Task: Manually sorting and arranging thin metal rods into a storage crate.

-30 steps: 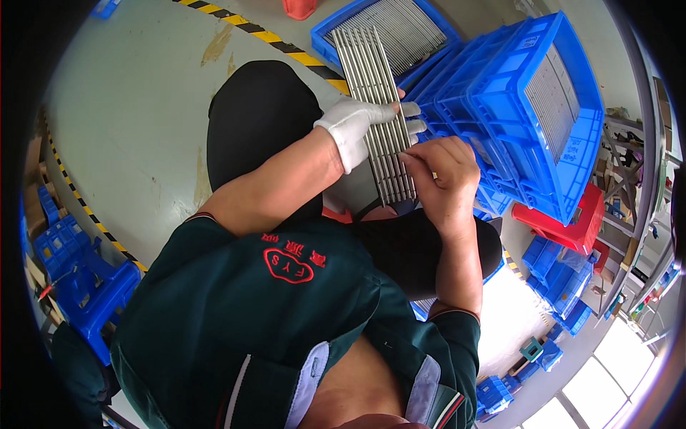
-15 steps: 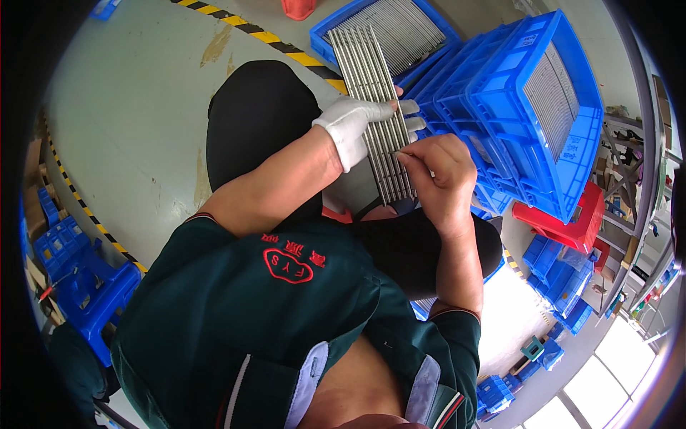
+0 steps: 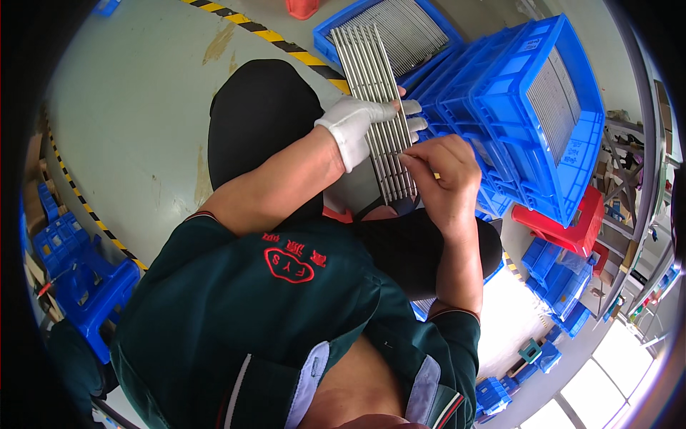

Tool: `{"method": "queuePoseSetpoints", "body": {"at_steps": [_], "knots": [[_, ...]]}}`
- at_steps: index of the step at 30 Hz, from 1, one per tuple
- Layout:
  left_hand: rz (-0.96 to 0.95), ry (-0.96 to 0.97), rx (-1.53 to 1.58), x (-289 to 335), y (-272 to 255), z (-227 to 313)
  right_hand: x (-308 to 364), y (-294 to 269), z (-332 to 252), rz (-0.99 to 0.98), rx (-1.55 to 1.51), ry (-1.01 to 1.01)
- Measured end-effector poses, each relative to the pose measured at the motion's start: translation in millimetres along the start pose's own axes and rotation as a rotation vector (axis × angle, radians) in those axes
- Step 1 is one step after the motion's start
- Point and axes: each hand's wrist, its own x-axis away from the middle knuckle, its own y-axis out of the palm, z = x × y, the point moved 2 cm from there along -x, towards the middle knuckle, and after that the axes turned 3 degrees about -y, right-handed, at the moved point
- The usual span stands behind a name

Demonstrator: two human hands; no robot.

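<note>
My left hand [image 3: 350, 125], in a white glove with bare fingertips, is closed around a flat row of slender metal rods [image 3: 363, 64]. The rods lie side by side, tilted, their far ends reaching toward a blue crate [image 3: 325, 44]. The thumb rests across the top and the other fingers come out beyond the right edge. My bare right hand [image 3: 444, 171] is at the right edge of the row, nearer my body. Its thumb and forefinger are pinched together against the rods; what lies between them is too small to make out.
At right, tipped blue crates [image 3: 493, 107] hold more rods [image 3: 554, 100] and lean by a red stool [image 3: 564, 229]. Black-and-yellow tape [image 3: 271, 36] crosses the floor. A blue stool [image 3: 93, 286] stands at far left, and metal shelving [image 3: 629, 193] runs along the right.
Hardly anything differs. The rods and both hands have shifted very slightly right in the picture, along with the surroundings; the right hand keeps its pinch at the rods' edge.
</note>
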Motion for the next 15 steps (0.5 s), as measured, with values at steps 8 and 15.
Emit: {"method": "queuePoseSetpoints", "body": {"at_steps": [8,15], "knots": [[-0.004,0.001,-0.048,0.1,-1.3,0.5,1.0,4.6,2.3,-0.016,-0.043,0.052],[-0.012,-0.02,0.003,0.4,0.1,-0.6,0.7,6.7,2.2,-0.035,0.037,-0.058]]}}
